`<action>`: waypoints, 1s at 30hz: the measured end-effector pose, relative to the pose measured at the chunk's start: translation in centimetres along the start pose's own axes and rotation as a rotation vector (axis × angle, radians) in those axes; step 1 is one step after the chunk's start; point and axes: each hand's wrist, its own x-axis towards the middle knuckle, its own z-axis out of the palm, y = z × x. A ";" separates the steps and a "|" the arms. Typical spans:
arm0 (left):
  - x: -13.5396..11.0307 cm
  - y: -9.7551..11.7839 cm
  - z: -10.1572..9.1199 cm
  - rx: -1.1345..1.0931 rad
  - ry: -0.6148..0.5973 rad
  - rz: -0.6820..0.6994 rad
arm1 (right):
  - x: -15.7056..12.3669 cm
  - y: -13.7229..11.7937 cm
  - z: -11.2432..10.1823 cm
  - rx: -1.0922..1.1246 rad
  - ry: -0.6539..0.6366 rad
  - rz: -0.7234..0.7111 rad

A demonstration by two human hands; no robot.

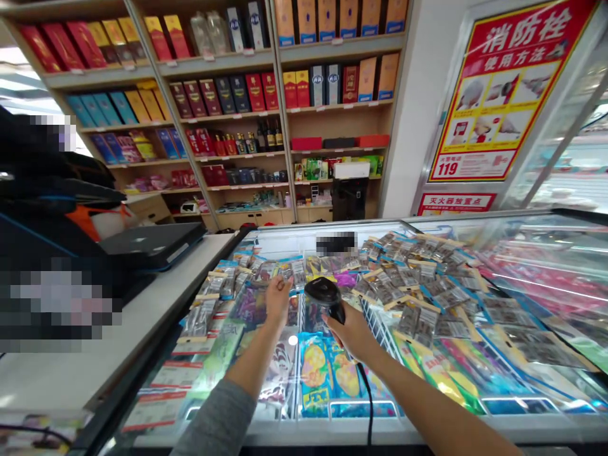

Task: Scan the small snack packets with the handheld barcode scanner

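shop shelving [99,79] stacked with boxed liquor and bottles fills the far wall, and a red fire-hydrant instruction poster [503,95] stands off to your right. along your left runs a white worktop [90,361] carrying a dark laptop [152,244]. straight ahead of you is a long glass-sided display freezer [332,432], heaped with small silver-and-blue snack packets [418,278], and larger bright packets [323,373] lie nearer your side of it.

your arms reach out over the freezer, close together at its middle. your right hand [351,332] is wrapped round the grip of a black handheld barcode scanner [325,294], fingers closed, and holds its head just above the packets. the scanner's black cable [367,399] drops from the grip past your wrist and over the freezer's near edge.

your left hand [278,299], with a grey sleeve [221,424] at the forearm, sits just beside the scanner, its fingers [285,282] spread wide and holding nothing you can make out. they are at a small packet [298,273], but you cannot tell whether they touch it.
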 end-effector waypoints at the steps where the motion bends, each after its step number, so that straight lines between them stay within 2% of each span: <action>1: -0.1 0.0 0.1 -0.011 0.006 -0.003 | -0.1 0.0 0.1 -0.016 -0.004 0.000; 14: -0.6 0.3 0.2 0.001 0.009 -0.015 | -0.3 1.2 1.0 -0.086 0.020 -0.012; 24: -0.1 -0.6 0.1 0.087 0.033 0.043 | -0.4 1.2 1.3 -0.002 -0.019 0.022; 27: -0.3 -0.1 -1.1 0.242 0.068 0.088 | -0.1 1.0 2.8 0.198 -0.024 0.036; 30: -0.2 1.5 -4.5 0.395 0.150 0.172 | 0.0 0.4 5.7 0.397 -0.088 0.086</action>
